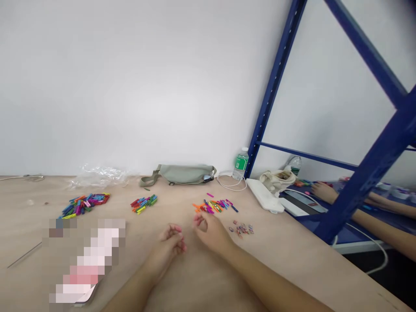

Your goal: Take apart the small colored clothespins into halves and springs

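My left hand (167,245) is over the tabletop in the middle, its fingers curled in towards the thumb. Whatever it may hold is too small or hidden to make out. My right hand (210,232) has thumb and forefinger bent together in a pinch at the near edge of a pile of small colourful clothespin pieces (216,206). Between those fingertips I cannot make out any thing. Just right of the right hand lies a little heap of small metal springs (242,229). Further left is a small group of coloured clothespins (143,203).
A larger clothespin pile (86,204) and clear plastic wrap (100,175) are at left, behind a blurred-out phone-like object (94,255). A grey-green waist bag (186,174), water bottle (241,164) and white power strip-like box (264,196) stand behind. A blue rack (276,78) rises right; another person's arms show beyond.
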`<state>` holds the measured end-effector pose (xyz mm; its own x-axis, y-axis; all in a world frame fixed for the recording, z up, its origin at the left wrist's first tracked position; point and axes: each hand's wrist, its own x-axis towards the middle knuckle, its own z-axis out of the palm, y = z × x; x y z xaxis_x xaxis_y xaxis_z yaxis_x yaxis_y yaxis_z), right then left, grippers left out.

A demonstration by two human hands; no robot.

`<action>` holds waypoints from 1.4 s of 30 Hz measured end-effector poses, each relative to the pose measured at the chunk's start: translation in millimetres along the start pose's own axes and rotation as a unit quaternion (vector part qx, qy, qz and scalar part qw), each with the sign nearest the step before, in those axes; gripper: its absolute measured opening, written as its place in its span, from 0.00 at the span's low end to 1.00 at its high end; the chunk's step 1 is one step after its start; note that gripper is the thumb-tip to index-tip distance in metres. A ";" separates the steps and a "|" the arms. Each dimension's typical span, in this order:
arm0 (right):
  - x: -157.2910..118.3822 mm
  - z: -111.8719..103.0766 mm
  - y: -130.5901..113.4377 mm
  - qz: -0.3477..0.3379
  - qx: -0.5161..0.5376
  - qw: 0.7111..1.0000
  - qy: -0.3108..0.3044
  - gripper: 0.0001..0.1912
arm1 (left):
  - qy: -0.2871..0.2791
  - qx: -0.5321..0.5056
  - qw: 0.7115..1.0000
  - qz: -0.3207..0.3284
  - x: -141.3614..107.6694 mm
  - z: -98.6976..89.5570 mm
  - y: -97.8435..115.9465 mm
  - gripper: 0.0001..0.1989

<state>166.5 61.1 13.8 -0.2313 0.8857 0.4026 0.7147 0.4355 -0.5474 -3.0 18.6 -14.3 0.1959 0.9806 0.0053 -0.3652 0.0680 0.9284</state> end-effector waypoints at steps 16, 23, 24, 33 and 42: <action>-35.4 -1.6 -10.5 -0.055 0.074 0.995 -0.033 0.04 | 0.251 0.787 0.544 0.147 40.6 -67.9 24.8 0.20; -34.9 -1.5 -5.6 -0.047 0.074 0.995 -0.038 0.04 | 0.242 0.759 0.593 0.117 41.7 -69.2 34.2 0.15; -34.3 -1.3 -5.2 -0.047 0.076 0.995 -0.039 0.04 | 0.240 0.751 0.603 0.117 41.3 -69.1 35.6 0.15; -33.1 -1.8 -7.8 -0.056 0.103 0.992 -0.036 0.04 | 0.160 0.605 0.768 0.136 26.7 -35.4 30.9 0.12; -37.6 -3.5 -17.3 -0.095 0.102 0.986 -0.087 0.09 | -0.006 0.210 0.977 0.046 -7.3 13.3 5.8 0.19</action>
<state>165.2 19.6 10.7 -0.4713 0.7909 0.3903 0.5035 0.6046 -0.6172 5.6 9.4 -4.0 0.1911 0.9766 0.0985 0.0237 -0.1049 0.9942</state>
